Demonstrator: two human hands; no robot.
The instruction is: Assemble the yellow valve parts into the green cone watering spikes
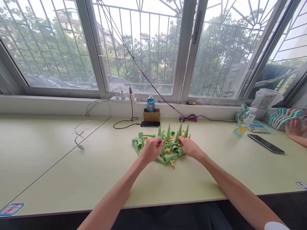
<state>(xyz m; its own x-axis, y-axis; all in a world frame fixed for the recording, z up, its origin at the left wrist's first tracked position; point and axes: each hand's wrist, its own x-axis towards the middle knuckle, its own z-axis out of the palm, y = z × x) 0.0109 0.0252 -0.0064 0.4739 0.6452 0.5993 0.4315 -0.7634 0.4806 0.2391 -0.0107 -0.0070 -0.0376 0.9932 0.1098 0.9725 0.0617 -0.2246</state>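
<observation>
A heap of green plastic cone-shaped spikes (170, 157) with small yellow T-shaped valve pieces (172, 163) lies mid-table. Some spikes point straight up; others rest on their sides. At the heap's left part is my left hand (151, 149), its fingers curled closed beside an upright green spike (163, 149). My right hand (189, 147) reaches into the right side, fingertips pinched together by the spikes and yellow pieces. What either hand has between its fingers is hidden or too small to make out.
Behind the heap are a phone (150, 124) on a cable and a blue bottle (151, 104) in a cardboard box (152, 115). To the right stand a drink bottle (245, 122), a dark phone (265, 143) and hangers (285, 118). Another person's hand (296, 127) rests at far right.
</observation>
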